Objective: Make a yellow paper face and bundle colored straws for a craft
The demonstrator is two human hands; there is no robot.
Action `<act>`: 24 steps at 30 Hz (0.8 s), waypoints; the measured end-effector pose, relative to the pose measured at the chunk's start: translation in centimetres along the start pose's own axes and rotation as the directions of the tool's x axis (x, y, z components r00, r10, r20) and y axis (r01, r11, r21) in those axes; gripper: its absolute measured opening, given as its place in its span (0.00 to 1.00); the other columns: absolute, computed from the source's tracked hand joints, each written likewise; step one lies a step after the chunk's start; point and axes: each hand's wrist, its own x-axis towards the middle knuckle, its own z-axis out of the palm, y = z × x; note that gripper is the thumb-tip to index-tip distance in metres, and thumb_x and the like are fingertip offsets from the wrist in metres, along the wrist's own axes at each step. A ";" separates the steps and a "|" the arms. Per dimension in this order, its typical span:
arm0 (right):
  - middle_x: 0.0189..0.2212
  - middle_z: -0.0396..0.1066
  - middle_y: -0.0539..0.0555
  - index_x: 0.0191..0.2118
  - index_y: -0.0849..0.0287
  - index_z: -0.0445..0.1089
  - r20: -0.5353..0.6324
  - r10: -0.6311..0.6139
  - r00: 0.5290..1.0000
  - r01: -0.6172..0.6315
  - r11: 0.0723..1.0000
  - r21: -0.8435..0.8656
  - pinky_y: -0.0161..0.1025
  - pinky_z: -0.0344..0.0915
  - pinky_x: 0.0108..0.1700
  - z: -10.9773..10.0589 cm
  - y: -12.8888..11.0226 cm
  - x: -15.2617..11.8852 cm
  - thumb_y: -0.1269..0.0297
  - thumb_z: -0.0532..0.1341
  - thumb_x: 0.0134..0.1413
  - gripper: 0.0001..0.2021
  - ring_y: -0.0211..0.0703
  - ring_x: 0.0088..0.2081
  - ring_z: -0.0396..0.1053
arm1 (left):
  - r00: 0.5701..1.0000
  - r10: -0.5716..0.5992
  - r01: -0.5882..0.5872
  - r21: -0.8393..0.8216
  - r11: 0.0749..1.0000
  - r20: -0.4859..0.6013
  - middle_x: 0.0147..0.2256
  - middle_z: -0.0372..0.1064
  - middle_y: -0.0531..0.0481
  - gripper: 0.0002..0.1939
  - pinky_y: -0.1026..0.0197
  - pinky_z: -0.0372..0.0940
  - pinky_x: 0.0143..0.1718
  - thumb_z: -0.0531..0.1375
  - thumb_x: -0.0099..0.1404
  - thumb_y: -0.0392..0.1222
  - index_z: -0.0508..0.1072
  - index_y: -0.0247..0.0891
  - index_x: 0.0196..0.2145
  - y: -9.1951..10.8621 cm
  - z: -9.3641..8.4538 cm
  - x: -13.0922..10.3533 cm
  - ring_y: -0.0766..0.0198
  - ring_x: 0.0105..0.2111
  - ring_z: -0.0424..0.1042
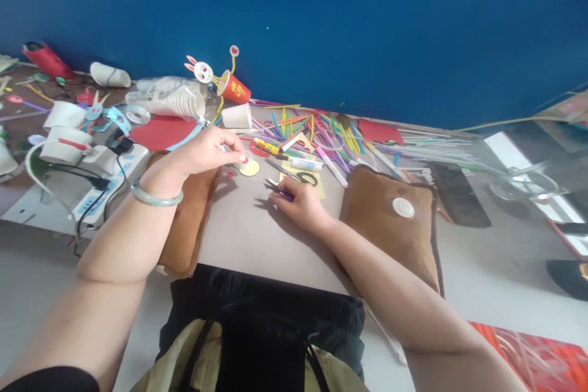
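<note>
My left hand (219, 150), with a pale bangle on the wrist, is closed in a pinch. Between its fingertips is a small round pale piece (247, 158) with a bit of red, blurred. It hovers over or touches a pale yellow disc (250, 168) on the table; I cannot tell which. My right hand (301, 203) rests low over the table, its fingers closed round a slim pointed tool (279, 189) with a dark purple part. The tool's kind is unclear. Just beyond that hand, dark-handled scissors (307, 179) lie on yellow paper (316, 188), near a white marker (303, 163).
Brown cushions (383, 211) flank the work spot. A power strip (110, 187) with cables and paper cups (67, 142) stand at left. Many coloured sticks (321, 128) lie along the blue wall (321, 30). A red cup (235, 89) with a rabbit figure is behind; a dark phone-like slab (459, 195) lies right.
</note>
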 end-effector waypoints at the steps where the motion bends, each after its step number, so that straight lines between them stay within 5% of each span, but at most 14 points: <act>1: 0.21 0.63 0.47 0.26 0.58 0.67 0.048 -0.034 0.998 0.036 0.997 -0.062 0.35 0.53 0.31 0.1 0.0 -0.2 0.64 0.63 0.53 0.07 0.36 0.25 0.57 | 0.999 0.019 -0.020 0.041 0.999 0.031 0.36 0.77 0.46 0.08 0.59 0.68 0.42 0.66 0.55 0.45 0.80 0.40 0.24 -0.5 -0.3 0.2 0.58 0.37 0.74; 8: 0.22 0.67 0.48 0.31 0.58 0.70 0.196 -0.125 0.973 0.167 0.962 -0.216 0.35 0.54 0.32 0.2 0.0 -0.7 0.68 0.61 0.54 0.02 0.37 0.26 0.60 | 0.964 -0.085 -0.020 0.387 0.922 0.253 0.49 0.74 0.47 0.08 0.53 0.61 0.55 0.66 0.51 0.46 0.78 0.41 0.19 -2.8 0.8 0.8 0.50 0.51 0.68; 14: 0.23 0.68 0.49 0.32 0.58 0.71 0.208 -0.147 0.967 0.195 0.954 -0.228 0.35 0.54 0.32 0.3 0.2 -0.6 0.68 0.61 0.54 0.02 0.37 0.25 0.60 | 0.959 -0.099 -0.034 0.454 0.890 0.265 0.52 0.72 0.48 0.07 0.45 0.47 0.64 0.66 0.47 0.38 0.74 0.41 0.15 -2.5 1.3 0.6 0.45 0.58 0.60; 24: 0.22 0.66 0.49 0.30 0.58 0.69 0.235 -0.132 0.963 0.188 0.954 -0.233 0.35 0.54 0.32 0.3 0.0 -0.7 0.68 0.61 0.54 0.03 0.37 0.25 0.60 | 0.963 -0.052 -0.095 0.518 0.850 0.263 0.45 0.76 0.47 0.06 0.49 0.52 0.60 0.64 0.47 0.34 0.75 0.41 0.16 -3.0 1.1 1.0 0.47 0.53 0.66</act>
